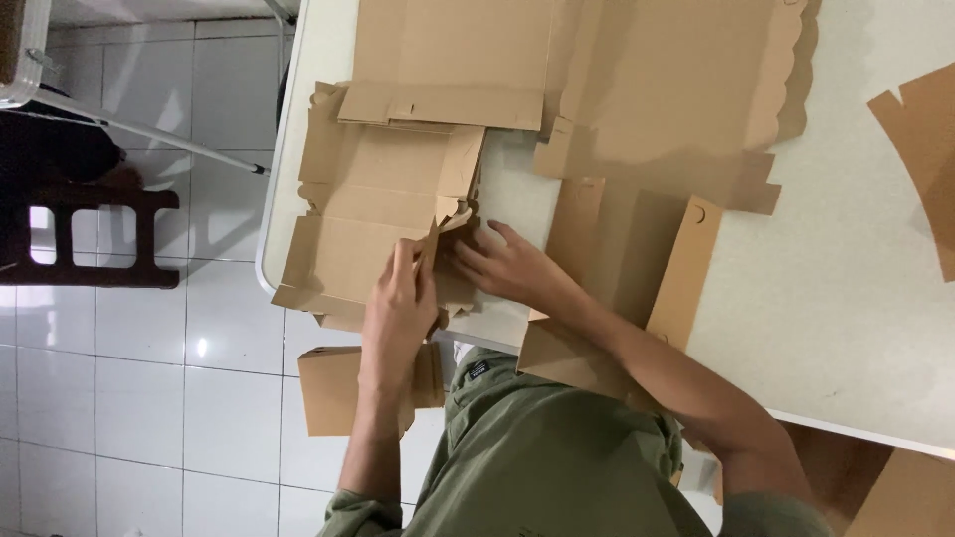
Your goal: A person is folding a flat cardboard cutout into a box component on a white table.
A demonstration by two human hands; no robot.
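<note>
Box blank [373,214] is being pinched at its flap by left hand [398,308] and pressed by open-fingered right hand [512,268], lying just ahead of both, left nearer.

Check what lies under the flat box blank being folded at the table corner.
Under the box blank shows white table, and more flat cardboard overlaps its far edge. Anything beneath its middle is covered.

— Where is room lying open on the desk [856,328]?
— Bare top is stretching toward its right edge.
— And what is blocking?
— Flat cardboard sheets [657,89] are crowding the far side, and a half-folded box [368,219] is overhanging the left edge.
</note>
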